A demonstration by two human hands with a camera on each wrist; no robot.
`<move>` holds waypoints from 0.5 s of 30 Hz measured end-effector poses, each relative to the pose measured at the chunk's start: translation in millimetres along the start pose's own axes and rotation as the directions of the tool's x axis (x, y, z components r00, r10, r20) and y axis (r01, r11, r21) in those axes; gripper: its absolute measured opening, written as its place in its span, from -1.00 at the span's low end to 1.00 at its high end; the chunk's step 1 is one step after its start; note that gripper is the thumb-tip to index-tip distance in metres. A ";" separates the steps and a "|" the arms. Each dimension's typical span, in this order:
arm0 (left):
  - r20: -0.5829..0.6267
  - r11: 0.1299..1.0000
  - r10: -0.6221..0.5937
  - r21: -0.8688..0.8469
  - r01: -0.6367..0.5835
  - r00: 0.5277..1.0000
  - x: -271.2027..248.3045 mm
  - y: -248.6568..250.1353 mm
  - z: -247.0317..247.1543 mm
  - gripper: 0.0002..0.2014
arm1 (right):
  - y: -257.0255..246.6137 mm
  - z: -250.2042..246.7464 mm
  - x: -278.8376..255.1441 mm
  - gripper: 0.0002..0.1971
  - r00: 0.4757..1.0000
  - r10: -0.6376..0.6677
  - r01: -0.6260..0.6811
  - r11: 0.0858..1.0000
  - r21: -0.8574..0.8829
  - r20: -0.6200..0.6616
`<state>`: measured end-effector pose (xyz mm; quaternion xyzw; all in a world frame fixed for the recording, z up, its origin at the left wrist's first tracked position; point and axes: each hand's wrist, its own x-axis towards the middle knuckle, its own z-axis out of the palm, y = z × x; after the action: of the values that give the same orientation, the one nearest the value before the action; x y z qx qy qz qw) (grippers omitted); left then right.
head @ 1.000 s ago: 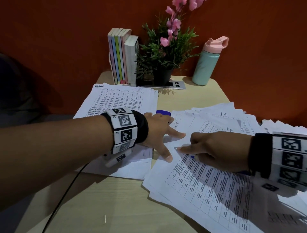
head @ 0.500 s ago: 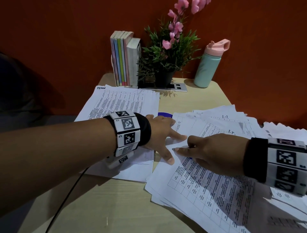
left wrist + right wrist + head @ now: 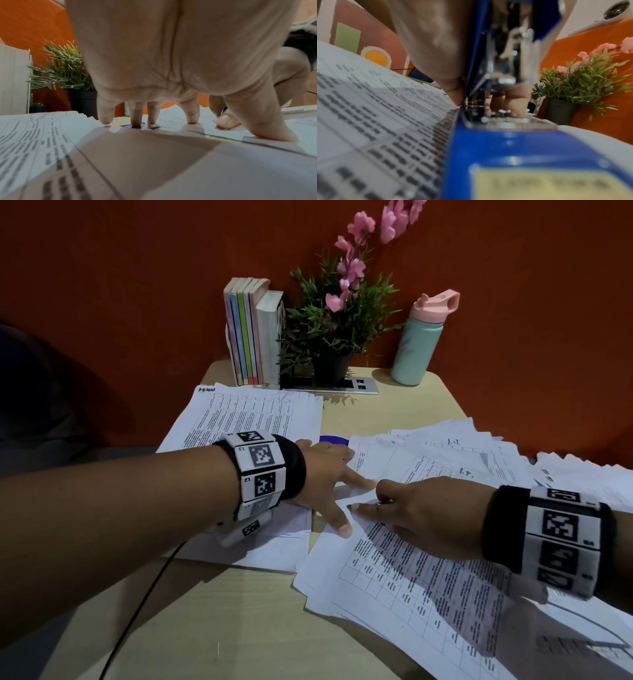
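Observation:
My left hand (image 3: 329,477) lies with spread, straight fingers on the top left corner of a fanned stack of printed sheets (image 3: 411,594). In the left wrist view its fingertips (image 3: 192,120) and thumb press the paper. My right hand (image 3: 411,515) grips a blue stapler (image 3: 505,142) at that same corner, its thumb tip almost touching my left thumb. The hand hides most of the stapler in the head view. In the right wrist view the stapler's blue base lies on the sheets, its metal mouth slightly apart.
A second paper stack (image 3: 246,412) lies under my left wrist. A small blue object (image 3: 334,440) peeks out between the stacks. Books (image 3: 250,333), a potted plant (image 3: 335,326) and a teal bottle (image 3: 419,344) stand along the red wall. Bare tabletop (image 3: 222,628) lies near me.
My right hand with the stapler has crept slightly left toward my left thumb. The left hand stays pressed on the papers.

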<state>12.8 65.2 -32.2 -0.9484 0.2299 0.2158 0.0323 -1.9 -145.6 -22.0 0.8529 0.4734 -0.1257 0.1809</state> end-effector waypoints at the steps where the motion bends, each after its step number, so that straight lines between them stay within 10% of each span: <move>1: 0.002 1.000 0.000 0.007 0.000 1.000 -0.9 1.0 -0.7 -0.10 | 2.9 -0.1 -0.5 -0.46 1.000 -0.003 0.003 0.999 0.034 -0.011; 15: -0.079 0.995 0.080 0.063 -0.075 0.994 -4.9 11.3 -10.9 -0.20 | 1.6 -5.7 -2.7 -0.51 0.999 -0.037 0.037 0.999 0.015 -0.025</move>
<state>8.1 55.5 -19.8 -0.9454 0.2742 0.1712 0.0427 -1.7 -146.0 -15.6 0.8468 0.4903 -0.1221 0.1662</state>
